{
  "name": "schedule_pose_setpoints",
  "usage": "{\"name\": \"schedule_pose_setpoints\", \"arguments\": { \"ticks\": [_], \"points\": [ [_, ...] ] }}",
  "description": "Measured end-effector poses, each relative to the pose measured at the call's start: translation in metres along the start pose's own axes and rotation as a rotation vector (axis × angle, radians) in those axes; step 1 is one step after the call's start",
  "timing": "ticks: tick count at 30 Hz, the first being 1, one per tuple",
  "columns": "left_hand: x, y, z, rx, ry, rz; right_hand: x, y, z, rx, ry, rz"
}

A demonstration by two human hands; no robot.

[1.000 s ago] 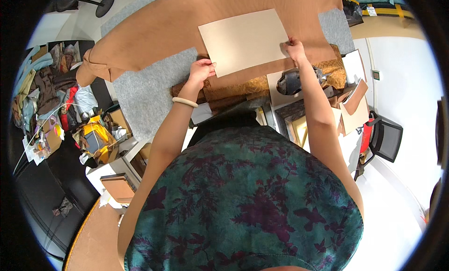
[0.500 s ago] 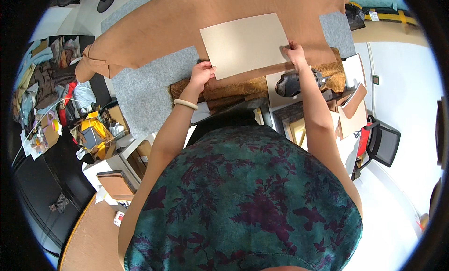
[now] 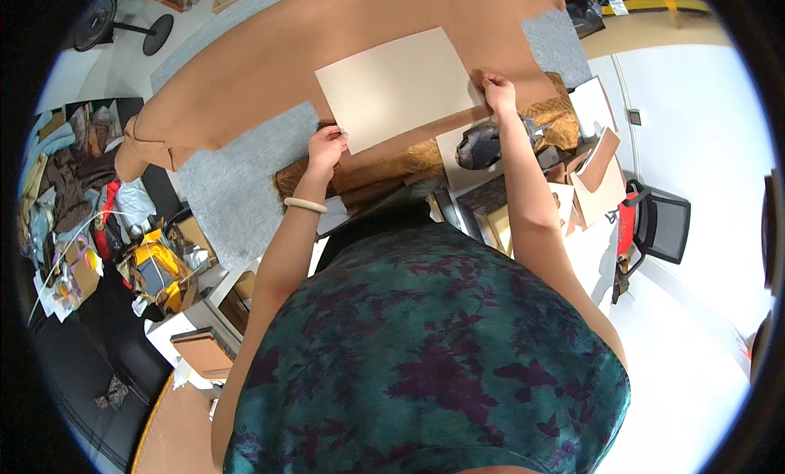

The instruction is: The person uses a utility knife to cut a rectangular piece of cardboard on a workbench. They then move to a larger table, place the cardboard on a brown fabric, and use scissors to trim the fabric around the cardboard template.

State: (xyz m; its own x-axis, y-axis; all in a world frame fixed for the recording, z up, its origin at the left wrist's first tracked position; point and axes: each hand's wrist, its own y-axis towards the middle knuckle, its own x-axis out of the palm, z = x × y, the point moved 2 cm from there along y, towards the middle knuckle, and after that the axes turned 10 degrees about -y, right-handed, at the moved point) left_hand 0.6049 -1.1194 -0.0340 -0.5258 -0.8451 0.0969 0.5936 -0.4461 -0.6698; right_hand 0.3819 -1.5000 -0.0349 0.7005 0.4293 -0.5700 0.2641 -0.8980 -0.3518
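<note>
A cream rectangular sheet of board (image 3: 396, 89) lies over a large brown hide or leather-like sheet (image 3: 270, 73) on the table. Its near left corner is between the thumb and fingers of my left hand (image 3: 327, 149), which wears a pale bangle (image 3: 305, 205) at the wrist. Just beside the board's right edge, over the brown sheet, is my right hand (image 3: 500, 95). Its fingers are bent and pressed together, and their tips look slightly apart from the board. Whether they pinch anything is hard to see.
Grey felt (image 3: 237, 175) shows under the brown sheet. Near the table's front lie gold-brown patterned material (image 3: 396, 165) and a dark wrapped object (image 3: 480, 145) below my right wrist. Cloth scraps (image 3: 74, 159) are heaped at left; a black chair (image 3: 661, 227) stands at right.
The view has shifted, so the scene sits further left. My right fingers have come off the board's right edge and drawn together beside it. My left hand stays at the near left corner.
</note>
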Motion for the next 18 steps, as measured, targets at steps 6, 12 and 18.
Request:
{"name": "schedule_pose_setpoints", "arguments": {
  "ticks": [6, 12, 18],
  "points": [
    [-0.01, -0.005, 0.005, 0.071, -0.08, 0.129, -0.038, -0.01, -0.012, -0.048, 0.114, 0.189],
    [-0.092, -0.094, -0.009, 0.46, -0.39, 0.509, -0.036, -0.033, -0.061, -0.228, 0.307, 0.132],
    [-0.185, -0.226, -0.121, 0.437, 0.092, 0.939, 0.033, -0.103, -0.096, -0.295, 0.279, -0.139]
  ]
}}
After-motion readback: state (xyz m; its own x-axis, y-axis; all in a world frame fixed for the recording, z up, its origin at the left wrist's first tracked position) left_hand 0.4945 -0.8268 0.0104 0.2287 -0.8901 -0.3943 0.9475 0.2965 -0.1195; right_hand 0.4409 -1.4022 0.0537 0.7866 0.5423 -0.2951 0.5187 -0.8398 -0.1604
